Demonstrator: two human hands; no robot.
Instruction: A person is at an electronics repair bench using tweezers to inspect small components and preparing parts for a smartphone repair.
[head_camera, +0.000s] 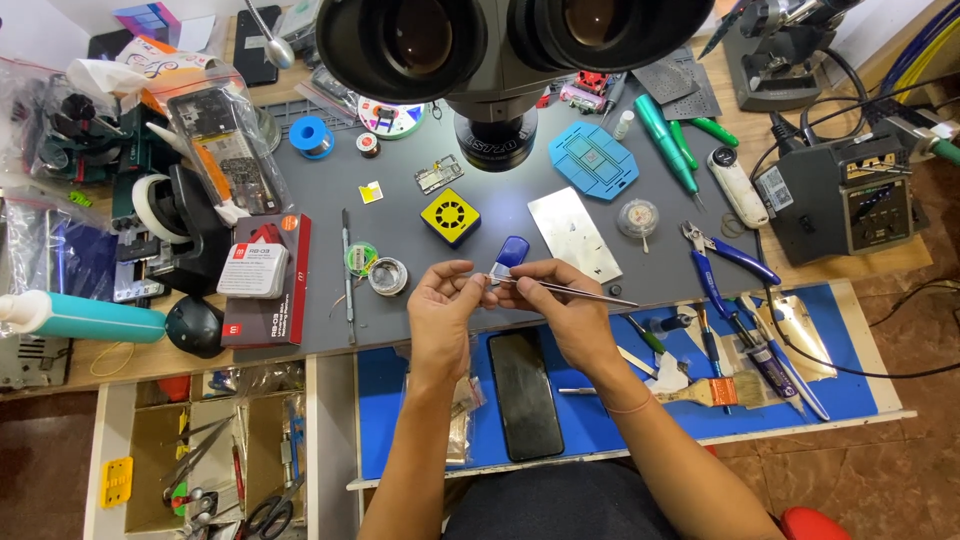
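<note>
Packages, labels and screens around the repair surface

A red and white box (268, 268) lies flat at the left of the grey mat, a white blister pack (253, 268) resting on it. Behind it a clear plastic bag (228, 150) holding circuit boards leans at an angle. A dark phone (525, 394), screen blank, lies on the blue pad near the front edge. At far right a grey station (850, 198) shows a small dark display (876, 207) and a white label (775, 188).

Wooden workbench (150, 362) with grey mat (600, 290), brown tiled floor (880, 470).
</note>
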